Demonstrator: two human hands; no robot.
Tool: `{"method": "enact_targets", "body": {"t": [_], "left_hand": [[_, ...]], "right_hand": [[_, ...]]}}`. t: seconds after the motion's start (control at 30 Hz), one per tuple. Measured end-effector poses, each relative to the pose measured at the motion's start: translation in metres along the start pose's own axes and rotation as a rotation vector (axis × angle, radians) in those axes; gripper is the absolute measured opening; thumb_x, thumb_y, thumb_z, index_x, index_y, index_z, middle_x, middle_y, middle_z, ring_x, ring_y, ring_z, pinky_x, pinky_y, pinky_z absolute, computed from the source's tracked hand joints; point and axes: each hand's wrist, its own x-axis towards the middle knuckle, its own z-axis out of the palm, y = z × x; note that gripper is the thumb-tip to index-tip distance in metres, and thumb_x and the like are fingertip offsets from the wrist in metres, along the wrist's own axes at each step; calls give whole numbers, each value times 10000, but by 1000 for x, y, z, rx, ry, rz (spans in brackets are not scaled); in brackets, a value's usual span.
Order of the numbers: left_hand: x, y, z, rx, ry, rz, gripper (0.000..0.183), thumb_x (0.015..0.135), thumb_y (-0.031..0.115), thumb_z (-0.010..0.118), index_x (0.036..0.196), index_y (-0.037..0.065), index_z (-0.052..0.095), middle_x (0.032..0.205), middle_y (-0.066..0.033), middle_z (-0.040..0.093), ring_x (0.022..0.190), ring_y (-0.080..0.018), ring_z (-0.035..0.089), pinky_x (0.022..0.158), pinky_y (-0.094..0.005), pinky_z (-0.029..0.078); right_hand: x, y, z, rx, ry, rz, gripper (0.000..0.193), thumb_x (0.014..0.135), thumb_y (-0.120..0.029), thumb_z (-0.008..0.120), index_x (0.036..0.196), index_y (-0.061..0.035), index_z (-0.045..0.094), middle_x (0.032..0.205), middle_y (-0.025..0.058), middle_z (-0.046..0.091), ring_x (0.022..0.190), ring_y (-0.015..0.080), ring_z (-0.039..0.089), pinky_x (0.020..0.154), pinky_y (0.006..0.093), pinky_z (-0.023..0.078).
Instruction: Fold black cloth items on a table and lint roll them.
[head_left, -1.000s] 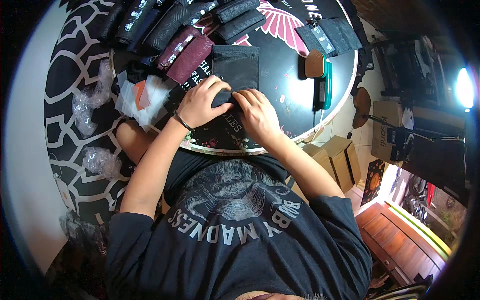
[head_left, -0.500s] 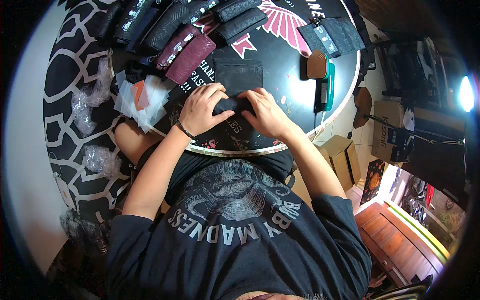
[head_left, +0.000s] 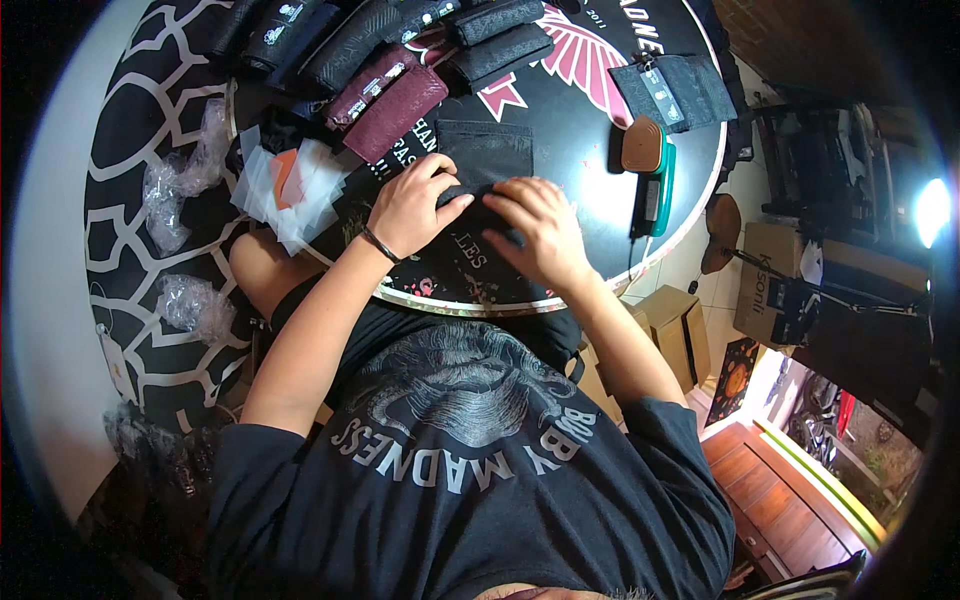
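A black cloth [head_left: 489, 150] lies on the dark round table in front of me, its far part flat and its near edge rolled up. My left hand [head_left: 415, 208] is closed on the left end of that roll, with the thumb along the near side. At the right end, my right hand [head_left: 542, 230] has its fingers apart and the thumb away from the cloth. Its fingertips are by the roll; whether they touch it I cannot tell.
Several dark folded cloth bundles [head_left: 350, 45] and a maroon one [head_left: 395, 115] lie at the far left. A green handheld steamer [head_left: 655, 190] stands right, below a black cloth with a label [head_left: 678, 95]. Translucent sheets [head_left: 295, 195] rest at the left. Cardboard boxes [head_left: 680, 325] are on the floor.
My right hand has loosened from the cloth, its thumb dropping back toward me and its fingers spreading. My left hand stays on the roll. The whole view has shifted slightly.
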Motion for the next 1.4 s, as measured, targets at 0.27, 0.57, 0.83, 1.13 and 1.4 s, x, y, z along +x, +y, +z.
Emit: {"method": "enact_targets", "body": {"t": [0.27,0.57,0.83,1.13,1.4], "left_hand": [[15,-1,-3,-56,56,-6,270,1046,253,742,1226,58,695,1241,-142,695,1110,-403,722,956,-482,587],[22,-10,-12,-14,8,44,457,945,389,844,1179,20,709,1185,-161,735,1112,-391,745,951,-488,607],[26,-6,-11,-64,64,-35,430,963,335,844,1251,51,698,1240,-183,719,1162,-426,716,978,-492,589],[42,-19,-2,116,124,65,307,1065,324,732,1105,22,691,1175,-180,717,1135,-391,673,995,-503,550],[51,-21,13,137,160,-14,206,1057,274,727,1082,70,710,1049,-139,702,1031,-395,706,903,-517,576]], "right_hand": [[12,0,6,-20,-80,104,602,799,-78,844,1388,-81,716,1444,145,705,1405,357,620,1255,506,458],[48,36,-3,176,-203,295,482,880,-167,840,1312,-46,665,1258,194,757,1298,409,644,1146,509,484],[60,53,-5,162,-253,241,472,922,-206,852,1341,-48,702,1318,180,677,1318,390,629,1144,469,509],[72,66,0,125,-208,301,387,1000,-269,781,1333,-75,757,1267,174,699,1247,382,646,1128,460,507],[65,71,27,16,37,288,264,1001,-313,780,1102,-69,800,1147,123,727,1109,383,682,974,502,562]]}}
